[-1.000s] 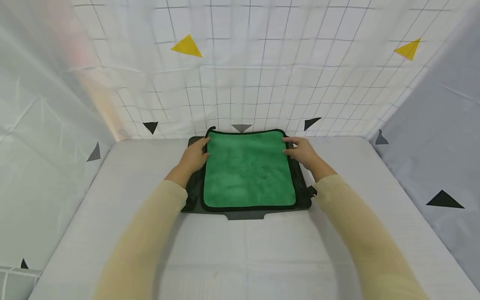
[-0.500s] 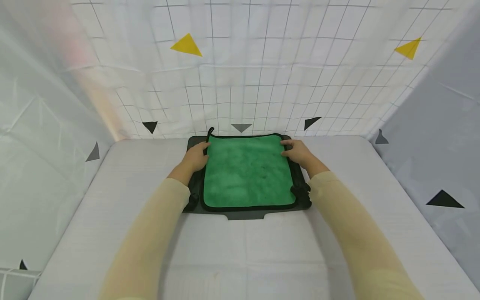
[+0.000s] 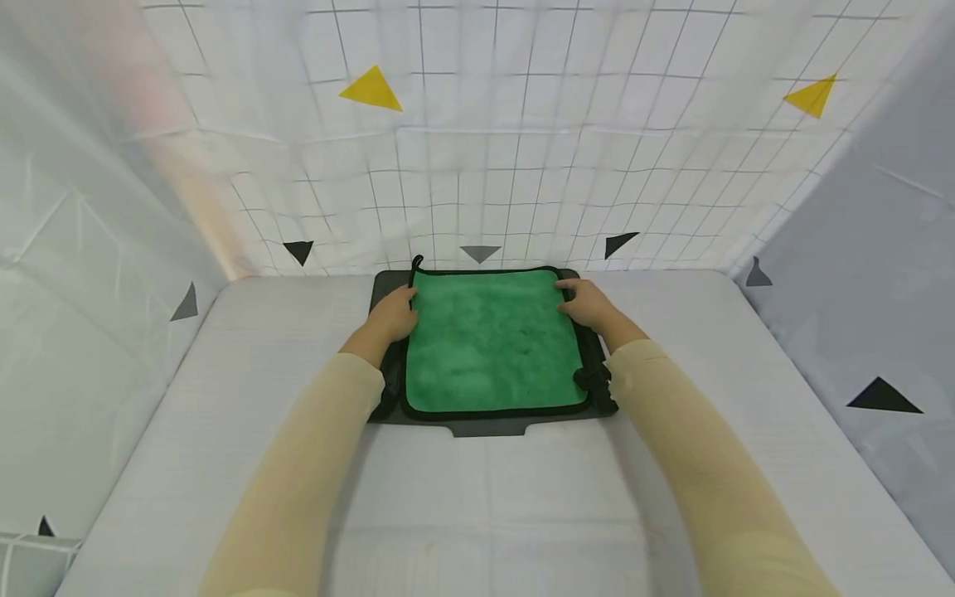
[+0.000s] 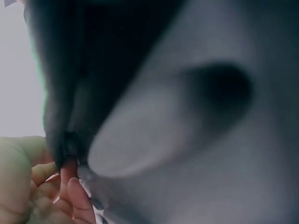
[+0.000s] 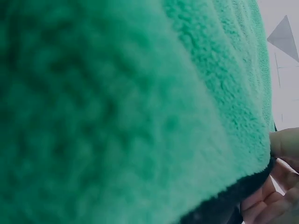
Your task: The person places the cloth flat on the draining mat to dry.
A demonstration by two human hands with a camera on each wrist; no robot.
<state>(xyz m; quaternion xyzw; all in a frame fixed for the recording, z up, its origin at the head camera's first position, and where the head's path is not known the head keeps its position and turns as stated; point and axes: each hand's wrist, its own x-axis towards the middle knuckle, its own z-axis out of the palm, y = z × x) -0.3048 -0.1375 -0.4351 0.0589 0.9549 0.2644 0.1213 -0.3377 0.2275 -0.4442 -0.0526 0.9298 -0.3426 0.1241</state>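
- At the counter's (image 3: pixel 246 365) far edge, a green cloth (image 3: pixel 492 340) lies flat on a black bag (image 3: pixel 385 286).
- Left hand (image 3: pixel 393 316), arm stretched forward, pinches the cloth's left edge near its far corner.
- Right hand (image 3: pixel 589 304), likewise extended, has its fingers curled round the right edge.

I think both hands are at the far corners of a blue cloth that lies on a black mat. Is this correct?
Not quite: the cloth is green, as the head view shows. The left hand and right hand are at its far corners, and it lies on the black mat.
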